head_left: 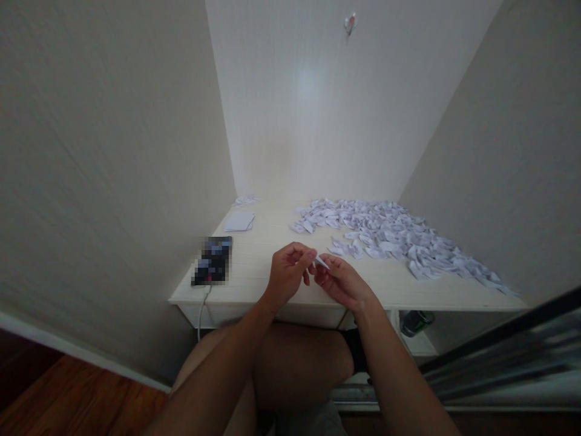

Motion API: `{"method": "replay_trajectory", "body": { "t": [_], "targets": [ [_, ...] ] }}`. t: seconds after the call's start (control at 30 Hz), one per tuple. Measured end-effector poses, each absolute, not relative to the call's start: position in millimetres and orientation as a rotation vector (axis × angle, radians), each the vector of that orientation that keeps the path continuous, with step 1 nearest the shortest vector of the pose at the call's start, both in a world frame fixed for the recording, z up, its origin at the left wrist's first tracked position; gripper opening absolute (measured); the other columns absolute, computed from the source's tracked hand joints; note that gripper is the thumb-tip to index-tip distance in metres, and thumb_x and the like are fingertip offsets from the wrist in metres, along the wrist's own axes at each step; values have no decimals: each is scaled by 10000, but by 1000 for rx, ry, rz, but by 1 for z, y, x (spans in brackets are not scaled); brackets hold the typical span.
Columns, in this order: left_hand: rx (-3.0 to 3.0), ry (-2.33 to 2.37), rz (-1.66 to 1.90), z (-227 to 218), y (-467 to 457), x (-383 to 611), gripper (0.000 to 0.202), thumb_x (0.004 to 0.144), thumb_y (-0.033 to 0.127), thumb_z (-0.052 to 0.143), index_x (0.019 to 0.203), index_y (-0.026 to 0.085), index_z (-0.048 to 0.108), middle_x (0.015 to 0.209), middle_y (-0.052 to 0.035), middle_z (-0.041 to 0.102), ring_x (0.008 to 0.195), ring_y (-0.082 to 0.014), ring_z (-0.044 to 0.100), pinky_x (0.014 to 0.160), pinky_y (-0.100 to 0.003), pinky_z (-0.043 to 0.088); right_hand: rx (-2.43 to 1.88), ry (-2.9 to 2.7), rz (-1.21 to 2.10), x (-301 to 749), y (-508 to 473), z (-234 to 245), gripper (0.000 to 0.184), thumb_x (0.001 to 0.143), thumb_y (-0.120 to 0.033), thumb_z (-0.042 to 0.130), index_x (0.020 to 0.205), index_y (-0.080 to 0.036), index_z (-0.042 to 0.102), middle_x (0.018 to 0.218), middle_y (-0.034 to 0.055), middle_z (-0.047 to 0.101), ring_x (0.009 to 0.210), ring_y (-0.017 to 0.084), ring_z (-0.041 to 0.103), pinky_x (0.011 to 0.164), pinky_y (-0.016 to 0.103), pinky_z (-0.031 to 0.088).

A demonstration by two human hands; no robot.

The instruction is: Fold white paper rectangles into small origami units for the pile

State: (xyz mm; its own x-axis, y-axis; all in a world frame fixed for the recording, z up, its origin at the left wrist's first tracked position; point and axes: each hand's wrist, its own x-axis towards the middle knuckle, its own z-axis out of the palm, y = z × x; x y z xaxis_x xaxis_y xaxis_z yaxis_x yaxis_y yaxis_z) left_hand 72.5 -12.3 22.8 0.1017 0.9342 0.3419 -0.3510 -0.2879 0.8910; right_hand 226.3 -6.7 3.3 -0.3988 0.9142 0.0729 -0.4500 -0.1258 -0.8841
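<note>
Between my two hands, above the front part of the desk, is a small folded piece of white paper (322, 261). My left hand (292, 265) pinches its left end between thumb and fingers. My right hand (341, 280) has its thumb and fingertips closed on the other end. Part of the paper is hidden by the fingers. Beyond my hands a large pile of folded white paper pieces (376, 227) spreads over the right side of the desk. A stack of flat white paper sheets (239, 221) lies at the back left.
The pale desk (254, 266) stands in a nook between walls. A blurred-out phone-like device (212, 260) with a cable (202, 312) lies at the left edge. A few paper bits (246, 200) are in the far left corner. A dark can (415, 323) sits on a shelf below right.
</note>
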Motion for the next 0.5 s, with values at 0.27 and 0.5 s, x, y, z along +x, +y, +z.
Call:
{"method": "replay_trajectory", "body": {
  "t": [0.27, 0.5],
  "targets": [
    [1239, 643, 1385, 27, -14, 81, 397, 780, 539, 711, 702, 160, 625, 435, 39, 550, 328, -93, 482, 336, -219, 405, -591, -1124, 1762, 230, -5, 0, 313, 709, -374, 838, 700, -198, 580, 667, -12, 559, 642, 143, 525, 647, 285, 442],
    [1190, 562, 1250, 23, -12, 78, 404, 817, 528, 686, 720, 141, 626, 528, -1, 603, 426, -110, 549, 386, -229, 470, -564, -1166, 1769, 227, -10, 8, 398, 733, -517, 790, 663, -204, 554, 659, 0, 583, 624, 158, 538, 646, 322, 469]
  ]
}}
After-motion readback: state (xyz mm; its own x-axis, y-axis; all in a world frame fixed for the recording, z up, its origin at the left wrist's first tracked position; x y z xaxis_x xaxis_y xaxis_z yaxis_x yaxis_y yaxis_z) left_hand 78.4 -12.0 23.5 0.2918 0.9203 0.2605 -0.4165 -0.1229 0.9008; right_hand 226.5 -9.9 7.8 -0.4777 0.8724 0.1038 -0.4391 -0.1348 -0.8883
